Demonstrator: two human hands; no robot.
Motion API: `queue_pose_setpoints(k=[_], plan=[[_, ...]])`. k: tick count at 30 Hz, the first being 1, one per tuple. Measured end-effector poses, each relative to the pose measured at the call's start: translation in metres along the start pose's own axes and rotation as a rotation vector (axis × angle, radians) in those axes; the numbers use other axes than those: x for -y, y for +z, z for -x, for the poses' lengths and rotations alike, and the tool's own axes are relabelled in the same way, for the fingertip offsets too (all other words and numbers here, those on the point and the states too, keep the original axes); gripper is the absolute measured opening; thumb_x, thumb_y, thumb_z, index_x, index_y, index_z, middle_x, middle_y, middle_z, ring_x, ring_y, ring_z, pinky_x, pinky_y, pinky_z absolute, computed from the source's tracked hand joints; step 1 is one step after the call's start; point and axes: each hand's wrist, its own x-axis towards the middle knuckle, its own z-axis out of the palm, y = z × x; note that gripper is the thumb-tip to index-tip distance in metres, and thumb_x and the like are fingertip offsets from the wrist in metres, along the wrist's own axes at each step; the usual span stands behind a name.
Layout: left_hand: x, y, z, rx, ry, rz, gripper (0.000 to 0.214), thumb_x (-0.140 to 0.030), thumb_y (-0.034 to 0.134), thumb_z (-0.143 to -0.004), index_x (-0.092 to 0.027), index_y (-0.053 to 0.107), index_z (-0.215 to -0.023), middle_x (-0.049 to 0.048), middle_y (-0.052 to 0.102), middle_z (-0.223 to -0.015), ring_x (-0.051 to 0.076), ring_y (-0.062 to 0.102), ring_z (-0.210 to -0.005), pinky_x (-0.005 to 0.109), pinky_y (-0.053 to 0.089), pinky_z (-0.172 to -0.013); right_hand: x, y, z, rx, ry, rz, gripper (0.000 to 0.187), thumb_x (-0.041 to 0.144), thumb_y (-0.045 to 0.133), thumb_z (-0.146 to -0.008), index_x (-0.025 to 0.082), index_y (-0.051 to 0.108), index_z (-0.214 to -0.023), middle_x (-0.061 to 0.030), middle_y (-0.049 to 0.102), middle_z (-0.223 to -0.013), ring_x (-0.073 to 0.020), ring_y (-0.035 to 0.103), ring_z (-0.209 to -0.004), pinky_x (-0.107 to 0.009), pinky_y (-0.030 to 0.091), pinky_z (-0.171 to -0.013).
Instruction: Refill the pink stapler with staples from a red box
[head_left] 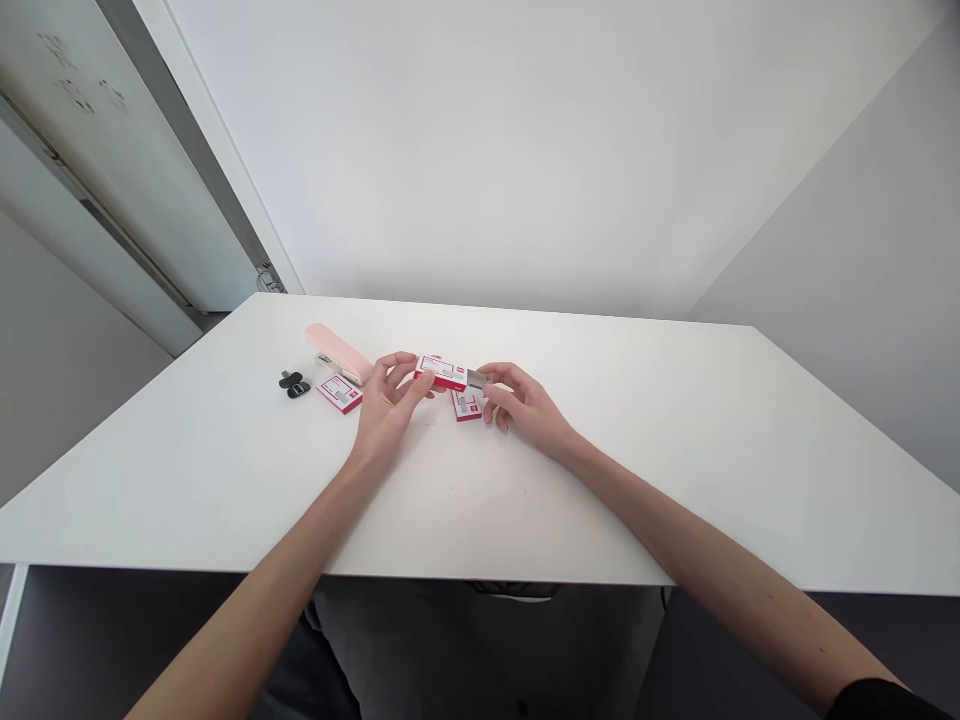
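Observation:
My left hand (385, 408) is closed on a small red-and-white staple box (441, 373), thumb in front and fingers behind, holding it above the table. A grey staple strip (476, 379) sticks out of the box's right end. My right hand (531, 408) pinches the free end of that strip between thumb and fingertips, its other fingers curled below. Behind and under the held box, a second red-and-white box (467, 406) lies on the table, partly covered from view. Just left of my left hand lies a third such box (340, 394).
A pink stapler (337, 350) lies on the white table (675, 440) beyond the third box. Further left are small black objects (295, 384) whose kind I cannot make out. The wall (480, 180) rises behind the table's far edge.

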Motion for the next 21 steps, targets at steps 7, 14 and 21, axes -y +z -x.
queue_pose_setpoints(k=[7, 14, 21], plan=[[-0.0038, 0.002, 0.0025, 0.024, -0.031, 0.003, 0.049, -0.047, 0.082, -0.084, -0.027, 0.055, -0.119, 0.009, 0.074, -0.127, 0.022, 0.071, -0.107, 0.04, 0.056, -0.093, -0.0036, -0.0012, 0.0023, -0.007, -0.005, 0.066, 0.043, 0.051, 0.073, -0.094, 0.026, 0.063, -0.127, -0.0058, 0.068, -0.12, -0.0107, 0.063, -0.068, -0.029, 0.047, -0.057], [-0.0064, 0.0025, 0.0022, -0.008, -0.06, 0.054, 0.051, -0.045, 0.085, -0.081, -0.026, 0.057, -0.119, 0.0094, 0.073, -0.131, 0.021, 0.068, -0.104, 0.037, 0.052, -0.088, -0.0055, -0.0009, 0.0015, 0.005, -0.028, 0.066, 0.037, 0.047, 0.07, -0.095, 0.027, 0.064, -0.126, -0.0063, 0.068, -0.124, -0.012, 0.066, -0.07, -0.029, 0.049, -0.056], [-0.0052, 0.0031, 0.0011, -0.022, -0.053, 0.113, 0.05, -0.041, 0.087, -0.079, -0.025, 0.058, -0.117, 0.0082, 0.073, -0.129, 0.019, 0.065, -0.095, 0.034, 0.048, -0.082, -0.0066, -0.001, 0.0014, 0.038, -0.063, 0.067, 0.036, 0.036, 0.064, -0.097, 0.031, 0.064, -0.133, -0.0067, 0.065, -0.133, -0.0155, 0.071, -0.078, -0.029, 0.051, -0.057]])
